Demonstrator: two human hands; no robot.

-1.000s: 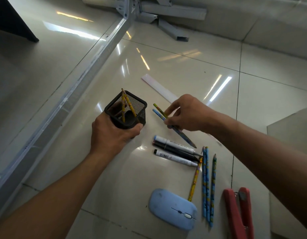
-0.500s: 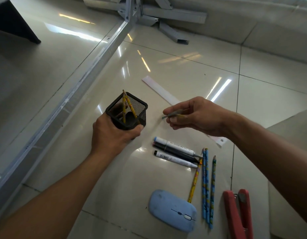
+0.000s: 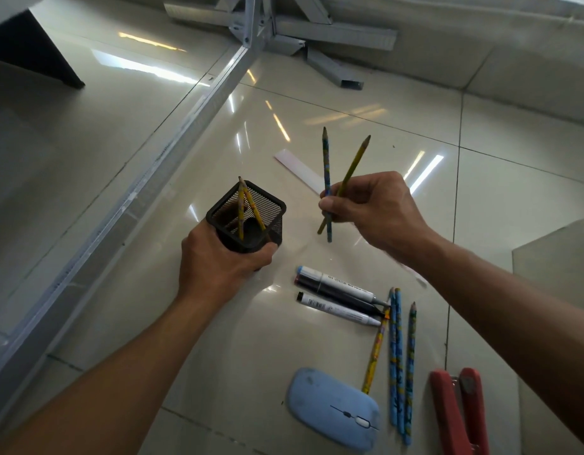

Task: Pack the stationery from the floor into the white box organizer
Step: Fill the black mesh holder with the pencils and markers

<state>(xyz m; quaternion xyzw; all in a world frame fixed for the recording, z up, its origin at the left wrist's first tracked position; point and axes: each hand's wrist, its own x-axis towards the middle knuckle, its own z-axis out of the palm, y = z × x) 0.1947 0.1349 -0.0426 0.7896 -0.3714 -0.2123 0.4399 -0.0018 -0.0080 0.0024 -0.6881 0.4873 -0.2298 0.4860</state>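
1. Your left hand point(image 3: 223, 261) is wrapped around the lower body of the black mesh holder point(image 3: 248, 216), lifting it off the floor point(image 3: 152, 323) with the open mouth tipped toward your right. The mesh looks light and stiff; a grip low on the walls leaves the mouth free.
2. The holder contains two pencils point(image 3: 246, 208), standing on a slant with their tips above the rim. No other contents can be made out through the mesh.
3. Your right hand point(image 3: 372, 210) pinches two more pencils, one blue point(image 3: 326, 165) and one yellow point(image 3: 354, 162), crossed at the fingers, points up, held in the air just right of the holder. They are thin, rigid and light; crossed as they are, they may snag the rim, so I judge they should be squared together before going in.
4. A white ruler point(image 3: 299, 170) lies flat on the floor beyond your right hand, partly hidden by it. Flat and thin, it will likely need lifting by an edge.
5. Three markers point(image 3: 336, 298) lie side by side near the holder; smooth barrels, prone to roll.
6. Four pencils point(image 3: 399, 356) lie just right of the markers.
7. A blue mouse point(image 3: 331, 408) and a red stapler point(image 3: 458, 415) lie nearest you.
8. The white box organizer is not in view.
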